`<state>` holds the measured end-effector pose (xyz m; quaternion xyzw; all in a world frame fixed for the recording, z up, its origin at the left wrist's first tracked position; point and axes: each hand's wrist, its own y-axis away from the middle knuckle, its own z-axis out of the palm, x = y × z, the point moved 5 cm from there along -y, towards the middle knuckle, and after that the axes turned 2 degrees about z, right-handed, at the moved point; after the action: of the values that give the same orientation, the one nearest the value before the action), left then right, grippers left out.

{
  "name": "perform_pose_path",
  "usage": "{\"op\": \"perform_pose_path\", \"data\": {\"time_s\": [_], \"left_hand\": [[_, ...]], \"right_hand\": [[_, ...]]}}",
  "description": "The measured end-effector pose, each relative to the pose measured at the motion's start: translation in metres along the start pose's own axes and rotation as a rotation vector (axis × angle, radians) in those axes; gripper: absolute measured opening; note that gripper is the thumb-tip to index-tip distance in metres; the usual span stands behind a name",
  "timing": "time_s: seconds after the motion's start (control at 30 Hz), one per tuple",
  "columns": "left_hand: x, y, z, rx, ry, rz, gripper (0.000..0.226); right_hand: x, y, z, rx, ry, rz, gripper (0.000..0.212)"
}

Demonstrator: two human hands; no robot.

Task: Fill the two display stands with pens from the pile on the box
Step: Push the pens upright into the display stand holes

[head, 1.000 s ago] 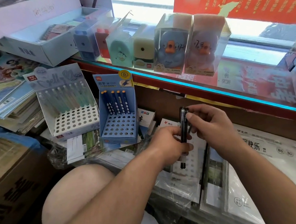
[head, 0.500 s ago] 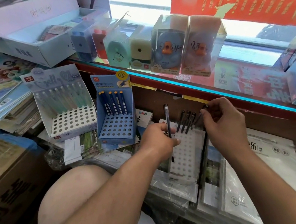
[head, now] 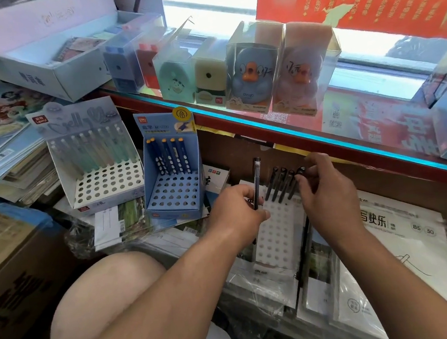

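Holes, round and neat, cover the flat white stand [head: 276, 235] lying between both hands. Its left hand [head: 238, 212] curls round a thin pen [head: 256, 177], holding it upright. Its right hand [head: 327, 194] pinches the last of four dark pens [head: 280, 184] standing in the far row.

LANTU on white stand header [head: 55, 125]; B5, 50 on notebook pack [head: 408, 257].

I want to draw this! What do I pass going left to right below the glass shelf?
You pass: white pen stand → blue pen stand → left hand gripping a black pen → row of black pens → right hand pinching the row's last pen → white paper pack.
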<state>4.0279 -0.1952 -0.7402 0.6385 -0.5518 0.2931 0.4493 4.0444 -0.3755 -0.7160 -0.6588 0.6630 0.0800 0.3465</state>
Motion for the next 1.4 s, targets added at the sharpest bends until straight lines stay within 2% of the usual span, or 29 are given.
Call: {"op": "perform_pose_path", "data": {"time_s": [0.13,0.23,0.33,0.43,0.53,0.7,0.77,0.87,0.93,1.03,1.17,1.4], "left_hand": [[0.000,-0.001,0.001,-0.004,-0.008,-0.009,0.018],[-0.001,-0.001,0.000,-0.002,-0.010,-0.007,0.019],[0.000,-0.001,0.001,0.001,-0.001,-0.005,0.020],[0.004,0.000,0.002,-0.010,-0.019,0.027,0.018],[0.011,0.005,0.005,-0.049,-0.063,0.099,0.013],[0.019,0.010,0.005,-0.054,-0.090,0.179,0.015],[0.017,0.009,0.003,-0.021,-0.099,0.172,0.027],[0.006,0.005,0.000,-0.028,-0.207,0.055,0.051],[-0.002,0.005,0.003,-0.088,-0.325,-0.007,0.053],[-0.006,0.007,0.012,-0.170,-0.434,-0.012,0.049],[-0.008,0.006,0.015,-0.193,-0.431,-0.015,0.048],[-0.011,0.003,0.016,-0.214,-0.391,-0.033,0.048]], "right_hand": [[0.002,-0.001,0.004,0.015,0.138,-0.162,0.012],[0.002,0.000,0.007,-0.001,0.166,-0.175,0.011],[-0.002,-0.001,0.003,0.009,0.132,-0.112,0.018],[-0.012,-0.001,-0.008,0.023,-0.067,-0.020,0.018],[-0.030,-0.003,-0.012,-0.112,-0.352,0.033,0.018],[-0.041,-0.007,-0.014,-0.197,-0.436,0.001,0.014],[-0.039,-0.008,-0.020,-0.142,-0.523,0.024,0.014],[-0.033,-0.012,-0.040,0.061,-0.580,0.029,0.017],[-0.028,-0.013,-0.046,0.139,-0.531,0.023,0.017],[-0.026,-0.010,-0.036,0.097,-0.374,-0.013,0.012],[-0.022,-0.005,-0.013,-0.003,-0.212,-0.049,0.017],[-0.019,-0.002,0.004,-0.067,-0.173,-0.043,0.019]]}}
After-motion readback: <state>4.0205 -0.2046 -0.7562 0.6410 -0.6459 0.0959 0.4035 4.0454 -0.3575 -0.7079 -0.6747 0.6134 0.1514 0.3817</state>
